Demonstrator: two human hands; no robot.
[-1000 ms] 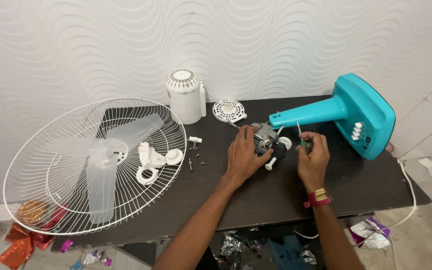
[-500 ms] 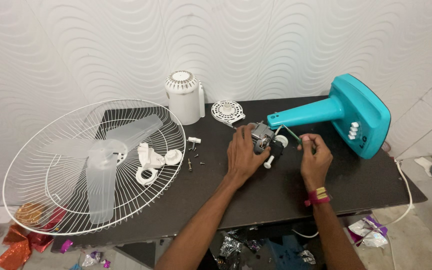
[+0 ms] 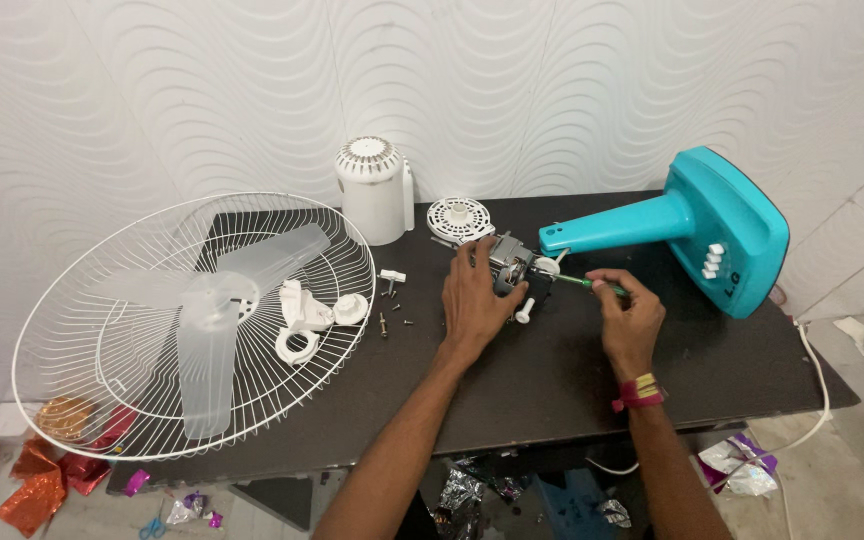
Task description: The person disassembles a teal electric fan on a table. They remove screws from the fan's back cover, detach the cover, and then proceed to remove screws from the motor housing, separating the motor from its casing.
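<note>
Head view, centre frame: left hand (image 3: pixel 474 300) is spread over the motor (image 3: pixel 512 265) on the dark table (image 3: pixel 552 380), fingers curled round its near side, pinning it just below the white disc (image 3: pixel 460 219). Right hand (image 3: pixel 630 318) sits right of it, fingertips pinched shut on a green screwdriver (image 3: pixel 584 283) whose tip points at the motor. Teal stand (image 3: pixel 692 230) lies upper right, white housing (image 3: pixel 374 190) upper centre, and grille (image 3: pixel 192 320) with blade (image 3: pixel 210 345) fills the left, with loose screws (image 3: pixel 392 320) between.
</note>
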